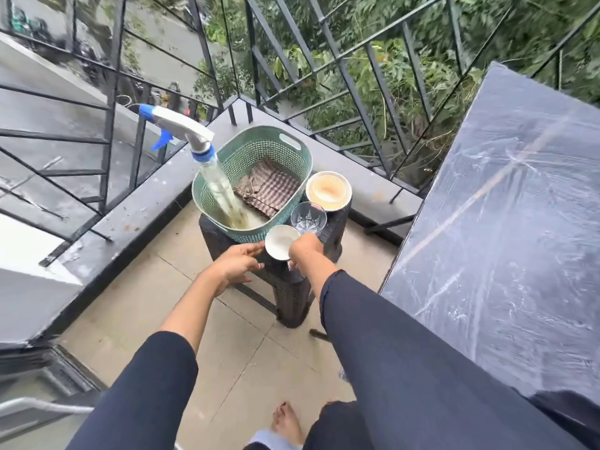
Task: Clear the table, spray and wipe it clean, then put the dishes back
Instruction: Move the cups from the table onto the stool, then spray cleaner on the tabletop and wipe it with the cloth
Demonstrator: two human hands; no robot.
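Extends dark sleeves (pixel 389 336) toward low bench (pixel 292 293); pinches tilted white cup (pixel 281 243) in right grip (pixel 305 250) beside glass (pixel 307 217); holds left grip (pixel 237 264) open, near cup.

**Tally of what is out**

1 green basket (pixel 259 133), 1 spray bottle (pixel 181 125), 1 checked cloth (pixel 269 190), 1 glass (pixel 308 217), 1 white cup (pixel 281 241), 1 beige dish (pixel 328 190), 1 stool (pixel 292 287), 1 bench (pixel 503 222). 2 hands: left hand (pixel 237 264), right hand (pixel 305 248).
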